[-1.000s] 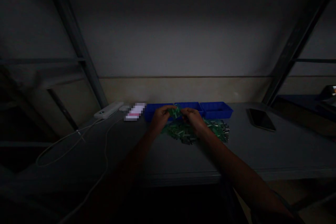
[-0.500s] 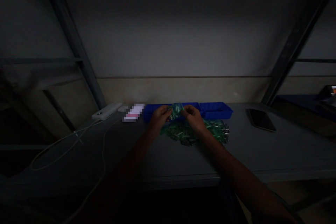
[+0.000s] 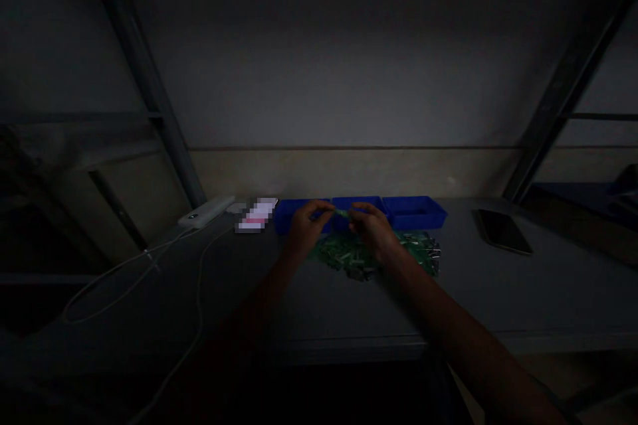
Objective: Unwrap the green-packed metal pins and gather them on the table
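Two hands, the left hand (image 3: 305, 231) and right hand (image 3: 373, 232), pinch one small green board (image 3: 341, 213). Just beyond them are three blue trays (image 3: 415, 212), and beneath them one heap of green boards (image 3: 349, 255). One phone (image 3: 503, 231) lies well to the right, one power bank (image 3: 207, 210) to the left.

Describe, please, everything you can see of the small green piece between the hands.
The green piece is small and thin, like the boards in the pile below. The left hand and right hand pinch its ends, holding it roughly level above the pile, before the middle blue tray. Dim light hides finer detail.
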Tool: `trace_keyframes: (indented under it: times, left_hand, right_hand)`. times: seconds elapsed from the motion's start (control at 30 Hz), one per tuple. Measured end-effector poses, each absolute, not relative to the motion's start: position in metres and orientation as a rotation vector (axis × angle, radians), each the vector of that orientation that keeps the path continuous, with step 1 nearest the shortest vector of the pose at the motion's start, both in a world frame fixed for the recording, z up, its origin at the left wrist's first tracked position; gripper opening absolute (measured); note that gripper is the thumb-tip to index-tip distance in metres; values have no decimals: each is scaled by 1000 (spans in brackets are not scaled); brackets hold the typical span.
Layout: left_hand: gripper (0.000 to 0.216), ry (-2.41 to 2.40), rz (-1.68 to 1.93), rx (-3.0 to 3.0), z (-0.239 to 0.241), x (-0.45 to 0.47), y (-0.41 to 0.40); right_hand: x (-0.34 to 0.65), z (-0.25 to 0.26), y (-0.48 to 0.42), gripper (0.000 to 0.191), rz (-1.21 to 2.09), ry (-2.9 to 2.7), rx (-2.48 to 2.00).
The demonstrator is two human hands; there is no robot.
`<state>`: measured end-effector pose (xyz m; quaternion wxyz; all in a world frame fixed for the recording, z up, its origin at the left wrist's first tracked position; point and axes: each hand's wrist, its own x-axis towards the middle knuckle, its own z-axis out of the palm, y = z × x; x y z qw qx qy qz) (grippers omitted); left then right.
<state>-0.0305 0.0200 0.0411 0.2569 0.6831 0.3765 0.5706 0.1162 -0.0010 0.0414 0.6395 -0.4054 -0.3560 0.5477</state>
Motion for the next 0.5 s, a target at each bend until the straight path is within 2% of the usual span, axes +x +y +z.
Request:
trace_keyframes:
  times: [0.13,0.4,0.5]
  left_hand:
    - [15,1072,1515,1873,43,-30,18]
    - [8,1134,1286,1519,42,-28,20]
    - [28,1183,1240,1389,40,-31,24]
  right_hand:
    - [118,37,3,43,1175,-717,-888]
    - [120,33,7,22,919,-958,-944]
    - [118,36,3,19,813,-1093,-951]
